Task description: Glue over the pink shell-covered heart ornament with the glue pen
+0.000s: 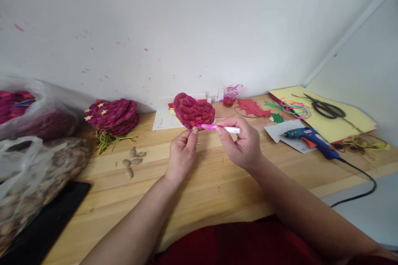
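Note:
My left hand pinches the lower edge of a heart-shaped piece covered in magenta-painted peanuts, held up above the table. In my right hand is a short white-handled paintbrush, its front part coated in bright pink. The brush tip points left and meets the heart's bottom edge, close to my left thumb; whether it touches the surface I cannot tell. Behind the heart lies white paper with red and yellow pieces on it. A clear cup of pink-red liquid stands by the wall.
At left are a stack of magenta peanut pieces with yellow stars, loose peanuts and plastic bags of peanuts. Red paper cutouts, scissors, coloured cord and a corded blue glue gun lie at right.

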The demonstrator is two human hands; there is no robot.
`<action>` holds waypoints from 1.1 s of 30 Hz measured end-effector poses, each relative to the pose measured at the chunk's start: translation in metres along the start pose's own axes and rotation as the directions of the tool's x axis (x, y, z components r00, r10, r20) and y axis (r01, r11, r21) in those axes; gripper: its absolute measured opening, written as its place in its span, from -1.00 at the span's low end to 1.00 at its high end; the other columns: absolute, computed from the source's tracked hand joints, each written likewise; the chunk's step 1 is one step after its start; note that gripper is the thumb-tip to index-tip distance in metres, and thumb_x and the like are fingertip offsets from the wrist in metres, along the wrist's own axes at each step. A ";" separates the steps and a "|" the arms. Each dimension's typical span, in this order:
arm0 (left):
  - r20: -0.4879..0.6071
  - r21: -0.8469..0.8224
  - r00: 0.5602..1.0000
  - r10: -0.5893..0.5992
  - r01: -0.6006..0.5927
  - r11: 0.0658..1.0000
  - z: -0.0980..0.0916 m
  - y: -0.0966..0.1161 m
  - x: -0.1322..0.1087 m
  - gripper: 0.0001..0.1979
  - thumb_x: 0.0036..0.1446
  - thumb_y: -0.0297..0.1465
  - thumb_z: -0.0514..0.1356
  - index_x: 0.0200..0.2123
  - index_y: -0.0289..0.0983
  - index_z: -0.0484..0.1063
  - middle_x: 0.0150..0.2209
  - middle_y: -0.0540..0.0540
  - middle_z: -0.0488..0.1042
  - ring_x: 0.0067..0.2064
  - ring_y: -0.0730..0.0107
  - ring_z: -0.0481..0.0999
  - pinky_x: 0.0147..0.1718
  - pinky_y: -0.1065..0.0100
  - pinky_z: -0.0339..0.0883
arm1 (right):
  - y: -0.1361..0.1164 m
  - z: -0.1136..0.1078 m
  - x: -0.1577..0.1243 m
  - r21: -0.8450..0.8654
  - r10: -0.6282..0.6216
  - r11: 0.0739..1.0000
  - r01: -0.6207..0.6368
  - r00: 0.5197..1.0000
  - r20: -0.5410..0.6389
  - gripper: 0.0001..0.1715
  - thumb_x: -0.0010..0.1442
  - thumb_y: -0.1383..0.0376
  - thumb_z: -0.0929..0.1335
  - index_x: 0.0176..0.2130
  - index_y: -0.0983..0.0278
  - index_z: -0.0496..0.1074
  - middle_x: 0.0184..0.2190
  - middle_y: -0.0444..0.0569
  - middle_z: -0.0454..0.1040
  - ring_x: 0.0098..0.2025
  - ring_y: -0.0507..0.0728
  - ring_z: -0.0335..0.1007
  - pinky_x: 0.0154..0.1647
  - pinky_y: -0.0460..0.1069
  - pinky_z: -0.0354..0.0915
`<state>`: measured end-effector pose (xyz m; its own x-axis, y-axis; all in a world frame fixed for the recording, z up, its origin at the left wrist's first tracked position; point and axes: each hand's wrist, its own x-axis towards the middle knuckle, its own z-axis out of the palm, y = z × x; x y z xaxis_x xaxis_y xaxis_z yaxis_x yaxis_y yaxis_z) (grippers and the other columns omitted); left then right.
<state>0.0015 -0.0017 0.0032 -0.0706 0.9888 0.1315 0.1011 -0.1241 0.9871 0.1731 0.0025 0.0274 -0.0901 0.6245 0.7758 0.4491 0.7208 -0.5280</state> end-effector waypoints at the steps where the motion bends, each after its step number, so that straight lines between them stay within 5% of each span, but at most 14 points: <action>1: 0.003 0.014 1.000 0.012 -0.012 1.000 0.000 0.001 0.000 -0.54 0.29 -0.07 0.16 -0.56 -0.21 0.25 -0.60 0.05 0.22 -0.51 0.44 0.17 -0.46 0.35 0.10 | 0.000 0.000 0.000 -0.005 -0.014 1.000 0.015 1.000 0.012 -0.92 0.28 0.35 0.40 -0.17 0.21 0.45 -0.30 -0.08 0.56 -0.26 0.08 0.51 -0.22 0.00 0.40; 11: 0.037 -0.012 0.999 0.024 -0.023 1.000 0.001 -0.002 -0.001 -0.53 0.28 -0.08 0.17 -0.57 -0.22 0.25 -0.61 0.06 0.22 -0.52 0.45 0.15 -0.47 0.37 0.06 | 0.002 -0.005 0.004 -0.057 -0.019 0.998 0.020 0.999 0.028 -0.95 0.28 0.35 0.39 -0.21 0.20 0.42 -0.33 -0.09 0.55 -0.30 0.09 0.49 -0.26 0.01 0.39; 22: 0.050 -0.068 0.998 -0.034 0.037 0.997 0.000 -0.008 0.001 -0.63 0.23 -0.12 0.21 -0.49 -0.27 0.42 -0.58 0.02 0.29 -0.51 0.44 0.23 -0.47 0.39 0.10 | 0.006 -0.002 -0.001 0.128 0.200 0.971 -0.201 0.980 0.018 -0.92 0.33 0.25 0.38 -0.19 0.21 0.45 -0.37 -0.12 0.54 -0.39 0.04 0.41 -0.29 0.00 0.36; 33: 0.001 -0.015 1.000 0.023 -0.023 1.000 0.000 -0.006 0.001 -0.65 0.25 -0.18 0.17 -0.51 -0.26 0.43 -0.57 0.01 0.30 -0.48 0.41 0.25 -0.43 0.38 0.11 | 0.005 -0.006 0.003 0.017 0.175 0.984 -0.175 0.984 -0.004 -0.91 0.31 0.25 0.38 -0.25 0.22 0.42 -0.44 -0.15 0.48 -0.45 0.02 0.35 -0.39 -0.05 0.30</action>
<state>0.0009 -0.0001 -0.0031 -0.0675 0.9857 0.1541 0.0875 -0.1481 0.9851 0.1801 0.0064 0.0289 -0.0068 0.7402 0.6723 0.4431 0.6050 -0.6616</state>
